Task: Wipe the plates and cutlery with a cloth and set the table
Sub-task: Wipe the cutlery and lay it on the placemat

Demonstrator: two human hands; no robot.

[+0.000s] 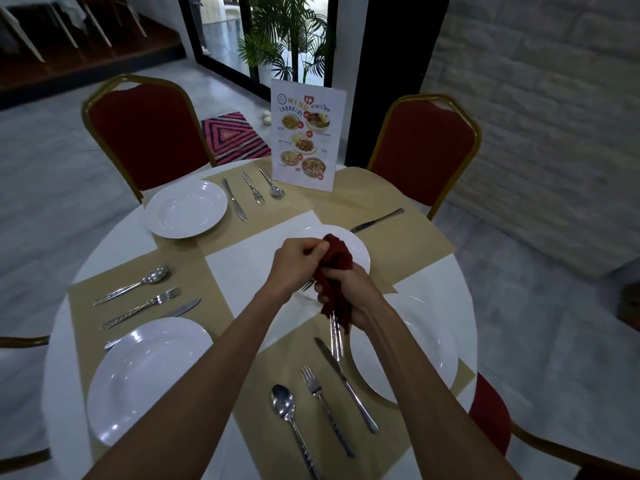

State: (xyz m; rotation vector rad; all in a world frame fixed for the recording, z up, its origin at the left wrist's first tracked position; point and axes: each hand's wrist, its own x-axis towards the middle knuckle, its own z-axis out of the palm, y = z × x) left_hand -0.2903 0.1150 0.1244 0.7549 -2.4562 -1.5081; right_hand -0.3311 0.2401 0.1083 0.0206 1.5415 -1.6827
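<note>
Over the middle of the round table (114,244), my right hand (349,294) grips a dark red cloth (337,258) bunched around cutlery. Shiny cutlery handles (335,337) stick out below that fist. My left hand (296,263) has its fingers curled and pinches the cloth's upper end. Fork tines (306,286) show between the two hands. A white plate (358,252) lies on the table under the hands, partly hidden. Three more white plates sit on tan placemats: far left (187,207), near left (145,379) and near right (426,344).
A knife, fork and spoon lie beside the far plate (253,190), the left plate (145,301) and the near plate (322,407). A lone knife (377,220) lies at the far right. A menu stand (308,133) rises at the back. Red chairs (145,133) ring the table.
</note>
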